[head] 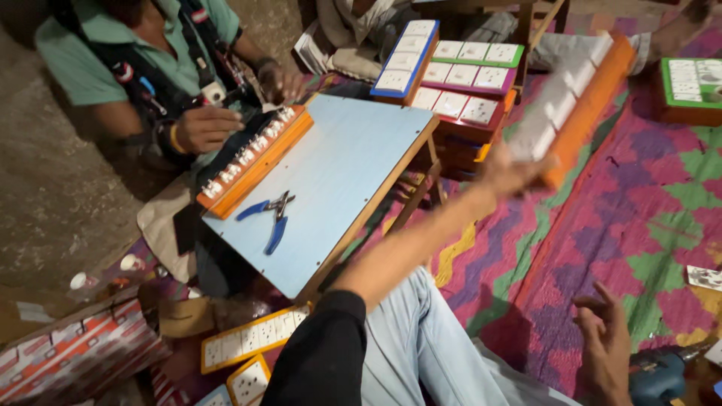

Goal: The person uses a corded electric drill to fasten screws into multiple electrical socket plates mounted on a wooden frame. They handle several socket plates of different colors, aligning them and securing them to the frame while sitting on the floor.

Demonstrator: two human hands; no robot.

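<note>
Orange, the long switchboard box point(575, 113) hung blurred in the left hand's point(505, 171) grip above the woven mat point(639, 218), near the stack of finished boards point(462, 75). The right hand point(605, 338) hovered open, empty. More boards point(252, 340) lay below the blue tabletop's point(338, 173) near corner, apparently awaiting stacking.

We saw a smooth matt blue worktop point(353, 150), a wooden orange board point(583, 116) faced with glossy white plastic, and a woven cloth rug point(639, 218).
</note>
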